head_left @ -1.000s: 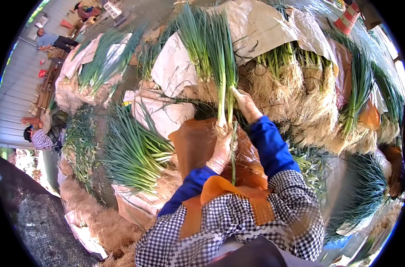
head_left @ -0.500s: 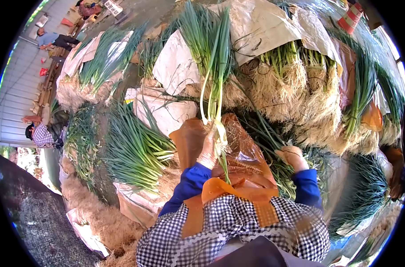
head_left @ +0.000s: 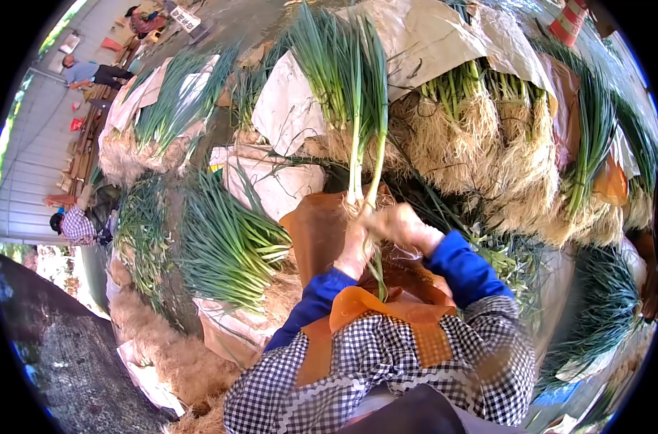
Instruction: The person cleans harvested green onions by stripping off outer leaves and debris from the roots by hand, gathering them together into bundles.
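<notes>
My left hand (head_left: 353, 248) is closed around the root ends of a few green onions (head_left: 355, 155), whose white stems and long green leaves point away from me. A loose leaf (head_left: 377, 275) hangs below that hand. My right hand (head_left: 407, 226) is blurred, its fingers curled in against the root ends beside my left hand. What it grips, if anything, is hidden. Under both hands lies an orange-brown plastic apron (head_left: 311, 217) over my lap. To the left rests a pile of green onions (head_left: 228, 242) with pale stems facing me.
Rooted bundles (head_left: 455, 141) lie ahead under brown paper sheets (head_left: 423, 43). Stripped leaves (head_left: 144, 242) and a heap of roots (head_left: 159, 358) lie at left. More green onions (head_left: 596, 307) are at right. Several people sit at far left, one in a checked top (head_left: 78, 226).
My right hand has come from the leaves on the right to the root ends by my left hand. The held stems stand slightly further right and closer to upright.
</notes>
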Action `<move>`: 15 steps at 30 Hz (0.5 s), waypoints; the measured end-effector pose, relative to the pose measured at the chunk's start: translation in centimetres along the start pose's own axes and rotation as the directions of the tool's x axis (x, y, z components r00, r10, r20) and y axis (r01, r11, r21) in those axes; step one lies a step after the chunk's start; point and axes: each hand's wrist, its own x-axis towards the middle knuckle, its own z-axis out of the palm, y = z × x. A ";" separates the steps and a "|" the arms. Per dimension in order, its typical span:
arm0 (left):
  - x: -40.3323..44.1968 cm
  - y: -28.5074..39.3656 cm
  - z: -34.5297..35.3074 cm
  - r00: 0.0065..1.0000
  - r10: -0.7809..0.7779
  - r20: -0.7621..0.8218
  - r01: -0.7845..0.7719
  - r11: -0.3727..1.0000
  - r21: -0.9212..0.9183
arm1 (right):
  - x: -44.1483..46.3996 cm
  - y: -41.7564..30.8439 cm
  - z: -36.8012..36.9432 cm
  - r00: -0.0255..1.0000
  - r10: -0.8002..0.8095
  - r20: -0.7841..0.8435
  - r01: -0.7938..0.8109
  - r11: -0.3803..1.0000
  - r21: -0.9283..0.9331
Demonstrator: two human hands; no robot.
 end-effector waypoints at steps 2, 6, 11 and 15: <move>2.5 1.6 -2.3 0.985 -0.042 0.168 0.091 0.951 -0.296 | -3.9 0.1 2.6 0.926 -0.365 0.100 0.350 0.926 0.138; 0.2 5.5 -0.8 0.903 -0.106 0.416 0.253 0.915 -0.315 | -8.3 10.2 -1.1 0.821 0.451 0.350 -0.230 0.823 -0.520; -0.7 4.7 1.1 0.843 -0.110 0.526 0.372 0.826 -0.424 | 0.1 5.6 -3.9 0.937 0.338 -0.086 -0.230 0.785 0.576; -1.5 3.3 1.8 0.864 -0.195 0.464 0.392 0.840 -0.376 | 9.7 5.6 0.4 0.887 0.331 -0.321 0.196 0.358 0.913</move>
